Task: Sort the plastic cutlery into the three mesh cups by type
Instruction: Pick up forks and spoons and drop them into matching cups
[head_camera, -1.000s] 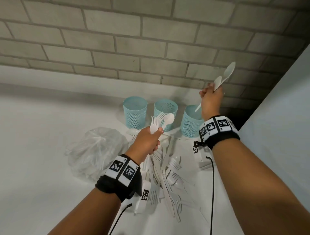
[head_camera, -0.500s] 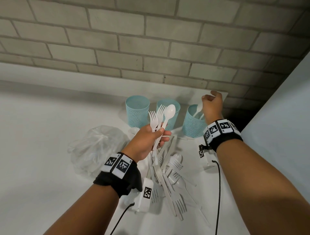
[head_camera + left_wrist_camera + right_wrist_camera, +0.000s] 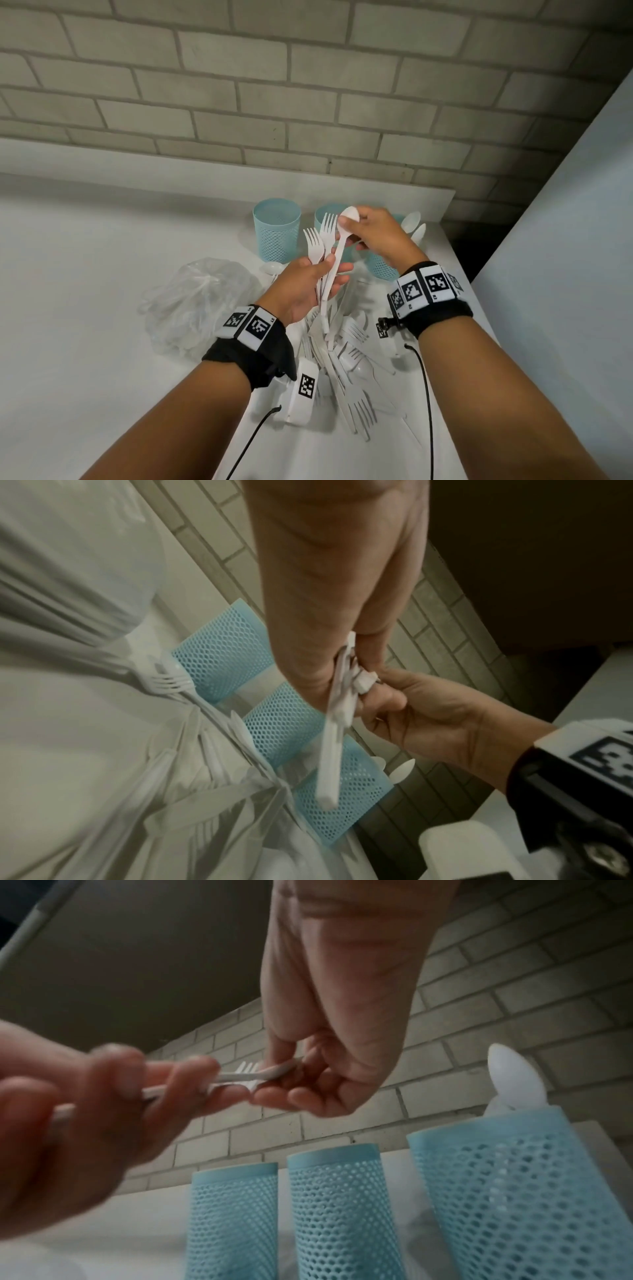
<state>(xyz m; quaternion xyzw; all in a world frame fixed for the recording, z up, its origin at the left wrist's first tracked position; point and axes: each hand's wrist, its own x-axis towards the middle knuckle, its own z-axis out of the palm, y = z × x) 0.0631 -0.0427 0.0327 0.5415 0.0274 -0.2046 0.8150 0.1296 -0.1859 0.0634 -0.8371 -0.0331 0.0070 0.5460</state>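
Observation:
Three light-blue mesh cups stand in a row by the wall: the left cup [image 3: 276, 236], the middle cup [image 3: 322, 210] half hidden behind the cutlery, and the right cup [image 3: 381, 269]. Two white spoons [image 3: 412, 224] stick out of the right cup [image 3: 514, 1177]. My left hand [image 3: 334, 270] grips the handles of two forks [image 3: 322, 236] and one spoon [image 3: 337, 253], held upright. My right hand [image 3: 349, 231] pinches that spoon's bowl [image 3: 350, 216] from above. In the right wrist view its fingertips [image 3: 274, 1093] close on the cutlery tips beside my left hand [image 3: 103, 1096].
A loose pile of white forks, spoons and knives [image 3: 349, 363] lies on the white table [image 3: 85, 342] below my hands. A crumpled clear plastic bag [image 3: 198, 301] sits left of the pile. A brick wall runs behind the cups, and a pale panel [image 3: 565, 274] borders the right.
My right hand let two spoons go into the right cup, then crossed left and took hold of the spoon's bowl in my left hand's bundle. My left hand rose slightly.

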